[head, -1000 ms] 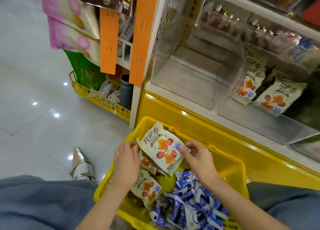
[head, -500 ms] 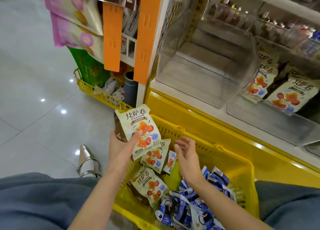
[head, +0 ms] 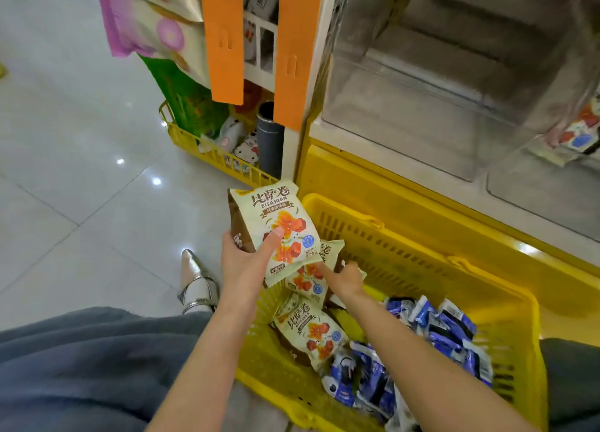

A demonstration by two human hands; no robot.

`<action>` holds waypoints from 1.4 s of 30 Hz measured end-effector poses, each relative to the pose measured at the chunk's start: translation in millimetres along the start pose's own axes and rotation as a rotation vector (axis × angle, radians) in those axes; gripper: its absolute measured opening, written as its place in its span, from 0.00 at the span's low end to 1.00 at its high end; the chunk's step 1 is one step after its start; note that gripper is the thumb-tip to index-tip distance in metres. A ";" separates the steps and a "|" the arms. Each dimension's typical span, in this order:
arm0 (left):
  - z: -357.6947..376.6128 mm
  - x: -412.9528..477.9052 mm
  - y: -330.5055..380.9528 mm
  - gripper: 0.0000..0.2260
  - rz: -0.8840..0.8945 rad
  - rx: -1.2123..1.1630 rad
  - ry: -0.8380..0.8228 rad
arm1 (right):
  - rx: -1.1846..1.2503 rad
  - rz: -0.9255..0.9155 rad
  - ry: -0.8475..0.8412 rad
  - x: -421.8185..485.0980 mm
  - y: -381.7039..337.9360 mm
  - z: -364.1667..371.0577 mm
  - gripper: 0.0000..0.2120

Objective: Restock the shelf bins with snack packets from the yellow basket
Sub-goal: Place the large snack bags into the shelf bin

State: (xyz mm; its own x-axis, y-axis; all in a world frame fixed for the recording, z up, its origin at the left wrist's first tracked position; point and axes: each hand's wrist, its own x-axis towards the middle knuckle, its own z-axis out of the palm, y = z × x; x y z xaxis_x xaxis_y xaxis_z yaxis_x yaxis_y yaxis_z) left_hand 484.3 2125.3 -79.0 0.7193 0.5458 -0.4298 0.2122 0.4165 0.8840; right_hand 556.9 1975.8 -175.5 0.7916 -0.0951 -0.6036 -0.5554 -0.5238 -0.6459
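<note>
Your left hand [head: 246, 262] held one cream packet [head: 279, 227] upright, above the near left corner of the yellow basket [head: 422, 256]. The thumb lay across the printed front and the other fingers were curled behind the brown side. I judge you held it so because the flat face gives a firm pinch and leaves the label turned toward you. It seemed that a second brown packet stood behind it in the same grip, but I cannot say this surely.

Your right hand [head: 349, 280] was low inside the basket, on a second packet [head: 308, 282] of the same kind, just under the lifted one. The forefinger was stretched along it and the other fingers were bent. Whether they already pinched the packet or only touched it, I cannot tell. Probably you were gathering several in one go, so that one trip to the shelf would be enough.

A third packet [head: 311, 331] lay flat near your left forearm. The blue packets [head: 438, 334] were heaped on the right side of the basket, apart from the cream ones, which makes sorting by kind easier.

The clear bin [head: 406, 113] above the basket stood without stock. The neighbouring bin [head: 535, 184] on its right showed similar cream packets, so I suppose yours belonged in one of these two. The basket sat against the yellow base of the shelf, close under the bins, so the lift would be short.
</note>
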 end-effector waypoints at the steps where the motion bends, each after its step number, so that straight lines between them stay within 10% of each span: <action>1: 0.4 -0.4 -0.7 0.17 -0.005 0.015 -0.001 | -0.058 0.011 -0.011 2.6 0.6 2.0 0.22; 6: 2.6 -6.8 -0.7 0.17 -0.024 0.086 -0.005 | -0.243 0.061 0.017 14.8 6.6 3.1 0.35; 25: 64.1 -47.4 19.4 0.18 0.203 0.376 -0.241 | 0.044 -0.313 -0.087 -64.6 -8.6 -159.8 0.30; 42: 163.9 -82.4 84.9 0.24 0.505 0.570 -0.594 | 0.056 -0.863 0.711 -176.1 -87.5 -362.0 0.18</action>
State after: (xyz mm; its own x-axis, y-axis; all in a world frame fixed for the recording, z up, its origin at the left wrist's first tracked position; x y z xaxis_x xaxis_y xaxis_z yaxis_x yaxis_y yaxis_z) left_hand 551.5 1996.5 61.5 0.9978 0.0418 0.0505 -0.0375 -0.2671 0.9629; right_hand 558.3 1731.9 156.5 0.8727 -0.1903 0.4496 0.2532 -0.6109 -0.7501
